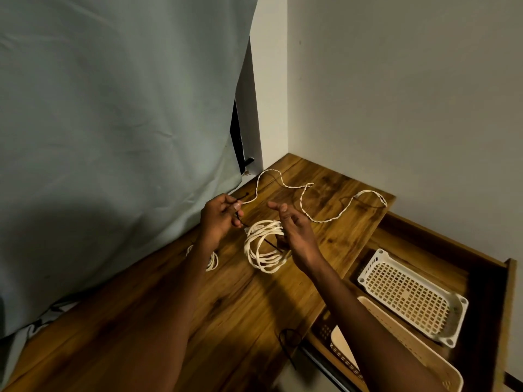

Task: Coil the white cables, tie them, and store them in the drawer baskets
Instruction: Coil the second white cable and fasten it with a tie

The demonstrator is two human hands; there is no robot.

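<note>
White cables: three — one coiled thick cable [264, 246], one small coil [212, 261] partly hidden behind an arm, one loose twisted thin cable [325, 219]. Perforated plastic baskets in the open wooden drawer [506, 292]: two — one white [410, 298], one beige [402, 335]. Thin black ties: two — one [239, 219] at the coil, one [287, 339] at the worktop's edge.

No legible text, label, brand, number or sign appears on any surface in the head view.
</note>
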